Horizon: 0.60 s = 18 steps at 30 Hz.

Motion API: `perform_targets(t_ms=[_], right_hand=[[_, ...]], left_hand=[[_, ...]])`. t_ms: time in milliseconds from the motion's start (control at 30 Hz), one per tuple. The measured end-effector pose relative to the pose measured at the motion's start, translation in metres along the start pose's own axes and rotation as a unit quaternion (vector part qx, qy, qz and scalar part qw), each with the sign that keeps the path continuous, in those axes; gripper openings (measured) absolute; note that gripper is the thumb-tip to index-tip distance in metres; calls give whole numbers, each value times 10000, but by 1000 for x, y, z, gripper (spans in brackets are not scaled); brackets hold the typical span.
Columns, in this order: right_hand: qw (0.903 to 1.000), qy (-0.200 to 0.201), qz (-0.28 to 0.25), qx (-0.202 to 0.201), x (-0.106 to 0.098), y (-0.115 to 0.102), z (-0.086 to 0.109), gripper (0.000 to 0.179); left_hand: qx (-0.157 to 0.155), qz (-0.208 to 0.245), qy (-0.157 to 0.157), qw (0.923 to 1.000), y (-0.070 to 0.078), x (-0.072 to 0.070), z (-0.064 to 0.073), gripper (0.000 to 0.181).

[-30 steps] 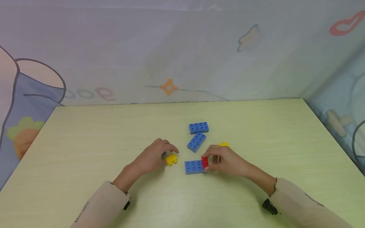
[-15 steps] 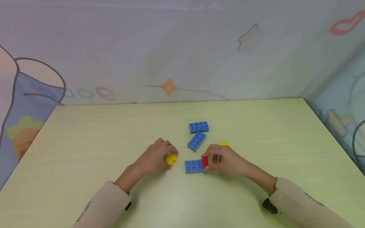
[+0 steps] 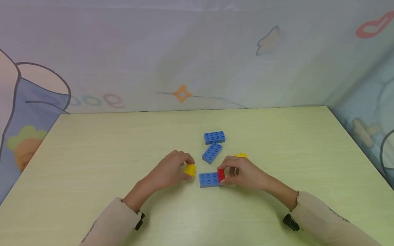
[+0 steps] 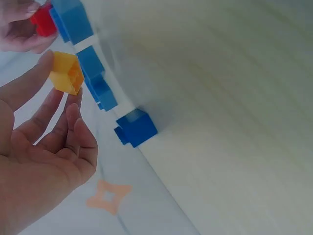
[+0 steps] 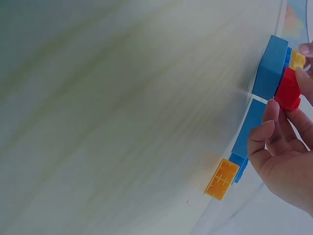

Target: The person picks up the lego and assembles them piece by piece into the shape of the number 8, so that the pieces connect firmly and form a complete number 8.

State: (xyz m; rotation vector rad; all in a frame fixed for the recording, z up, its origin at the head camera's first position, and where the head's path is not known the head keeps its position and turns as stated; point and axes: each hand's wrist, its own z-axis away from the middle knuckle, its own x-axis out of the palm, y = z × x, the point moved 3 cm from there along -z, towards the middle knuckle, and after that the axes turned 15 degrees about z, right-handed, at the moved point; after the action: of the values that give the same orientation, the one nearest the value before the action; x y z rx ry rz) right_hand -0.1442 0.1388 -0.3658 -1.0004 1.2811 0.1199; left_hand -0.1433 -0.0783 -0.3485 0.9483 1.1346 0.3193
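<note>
Between thumb and fingers, my left hand pinches a small yellow toy brick, held on its side just left of the nearest blue brick. In the left wrist view the yellow brick shows its hollow underside at an angle. My right hand pinches a small red brick at the right end of that blue brick. Seen from the right wrist, the red brick sits against the blue brick's studded face. Two rows of studs on the blue brick remain visible left of the red one.
Two more long blue bricks, one straight and one slanted, lie farther back on the table. Behind my right hand is another yellow brick. A small dark blue brick stands near my left hand. A printed cloth hangs behind the table.
My left hand has closed on the yellow brick, turned it and brought it right, toward the blue brick. My right hand stays on the red brick.
</note>
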Motion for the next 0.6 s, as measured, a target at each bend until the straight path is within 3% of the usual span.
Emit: perform_targets(t_ms=[233,600], right_hand=[[10000,-11,-11,-9,0,1,0,30],[10000,-18,3,19,0,0,0,30]], left_hand=[[-147,645,8,9978,8,6,2,29],[-159,856,-36,9962,13,18,4,29]])
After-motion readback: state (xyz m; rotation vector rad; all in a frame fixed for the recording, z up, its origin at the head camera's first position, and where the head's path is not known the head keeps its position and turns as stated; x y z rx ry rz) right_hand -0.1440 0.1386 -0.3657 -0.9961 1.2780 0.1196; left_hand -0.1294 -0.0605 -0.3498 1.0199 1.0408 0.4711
